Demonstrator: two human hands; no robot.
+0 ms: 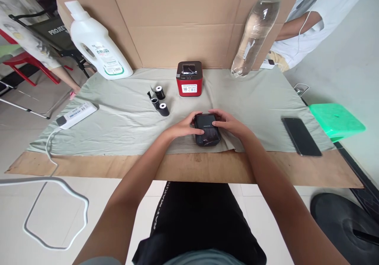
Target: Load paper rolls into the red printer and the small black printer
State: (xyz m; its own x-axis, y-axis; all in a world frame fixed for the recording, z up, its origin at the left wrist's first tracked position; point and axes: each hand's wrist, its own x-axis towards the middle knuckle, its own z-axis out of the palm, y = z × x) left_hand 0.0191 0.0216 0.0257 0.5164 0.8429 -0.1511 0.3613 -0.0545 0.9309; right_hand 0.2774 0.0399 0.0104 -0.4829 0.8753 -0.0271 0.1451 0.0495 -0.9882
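Observation:
A small black box-shaped device, by its look a portable receipt printer (208, 137), rests on the cloth near the table's front edge. My left hand (189, 125) is curled round its left side, thumb lying on the top face. From the right, my right hand (227, 122) clasps it, with the thumb on the upper right of the top. Fingers of both hands reach the far side, partly hidden. Beyond the device stands a red and black printer (190, 87). Small black paper rolls (160, 94) with white cores stand to the left of it.
A white detergent bottle (102, 48) and a large water bottle (254, 32) lean against the cardboard (177, 24). At left lies a white power strip (77, 115) with its cable; at right, a phone (301, 136). Other people are behind on both sides. A green stool (337, 119) stands right.

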